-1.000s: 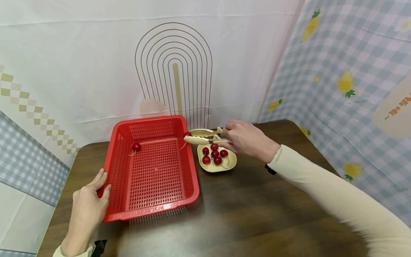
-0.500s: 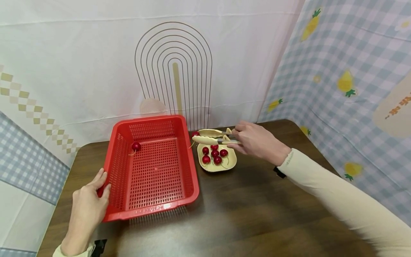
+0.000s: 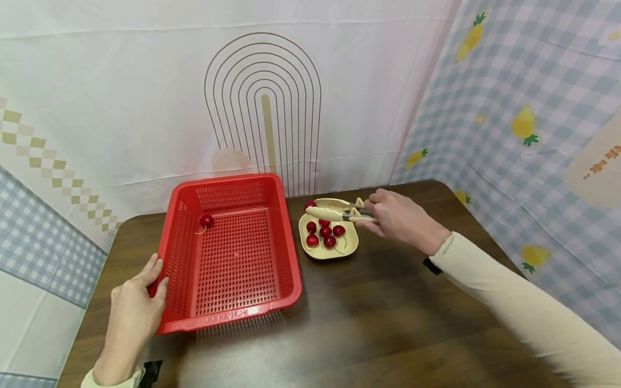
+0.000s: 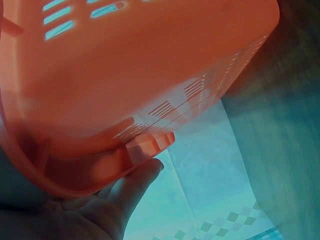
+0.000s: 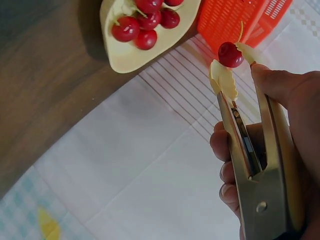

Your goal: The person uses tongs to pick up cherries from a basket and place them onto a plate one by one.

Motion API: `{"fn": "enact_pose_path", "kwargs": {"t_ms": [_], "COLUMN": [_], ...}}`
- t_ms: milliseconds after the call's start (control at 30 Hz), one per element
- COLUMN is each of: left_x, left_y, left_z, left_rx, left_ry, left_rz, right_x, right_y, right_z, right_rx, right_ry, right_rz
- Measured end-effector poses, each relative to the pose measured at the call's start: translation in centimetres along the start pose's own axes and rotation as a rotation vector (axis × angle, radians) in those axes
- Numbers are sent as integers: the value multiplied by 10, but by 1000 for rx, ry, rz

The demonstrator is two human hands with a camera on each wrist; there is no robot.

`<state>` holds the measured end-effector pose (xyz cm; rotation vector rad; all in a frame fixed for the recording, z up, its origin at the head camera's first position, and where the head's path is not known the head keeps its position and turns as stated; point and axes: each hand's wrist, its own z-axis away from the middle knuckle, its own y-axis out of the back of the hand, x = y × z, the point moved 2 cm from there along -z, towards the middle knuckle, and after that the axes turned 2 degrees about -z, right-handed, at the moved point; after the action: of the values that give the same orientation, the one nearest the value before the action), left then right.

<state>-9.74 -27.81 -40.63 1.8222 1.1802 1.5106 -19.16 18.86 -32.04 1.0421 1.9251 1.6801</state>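
Observation:
My left hand (image 3: 135, 306) grips the left rim of a red perforated plastic basket (image 3: 291, 258), its fingers over the edge. In the left wrist view the left thumb or finger (image 4: 139, 182) lies against the rim. One cherry (image 3: 206, 220) with a stem lies inside, near the back left. My right hand (image 3: 402, 220) holds metal tongs (image 5: 276, 165) with cream scalloped tips. Between those tips a cherry (image 5: 230, 54) is pinched, stem up. The tongs hover over the back of a small cream dish (image 3: 350, 249), where several cherries (image 3: 325, 231) lie.
The basket and dish stand side by side on a dark wooden table (image 3: 378, 323). Behind the table hangs a white cloth (image 3: 359, 108) with an arch print, and at the right a blue checked cloth (image 3: 495, 161) with pineapples.
My right hand has moved right with the tongs and the pinched cherry, from over the basket's right rim to over the back of the dish. The left hand and basket have stayed put.

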Motion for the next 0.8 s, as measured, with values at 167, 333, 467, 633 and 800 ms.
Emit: {"fn": "enact_pose_path", "kwargs": {"t_ms": [167,333,467,633,800], "left_x": [-1,-1,-1,-1,-1], "left_y": [0,-1,-1,-1,0], "left_z": [0,1,1,1,1], "left_rx": [-2,-7,-11,-7,5], "left_ry": [5,6,2,-1,-12], "left_rz": [-1,0,-1,-6,-7], "right_x": [2,5,9,14,17], "right_y": [-7,-13,-18,-23,-27], "right_z": [7,16,22,26,29], "right_rx": [3,1,-7,-10,-18], "right_ry": [-4,-32,-55,-79,-85], "right_rz": [0,7,7,-2,10]}}
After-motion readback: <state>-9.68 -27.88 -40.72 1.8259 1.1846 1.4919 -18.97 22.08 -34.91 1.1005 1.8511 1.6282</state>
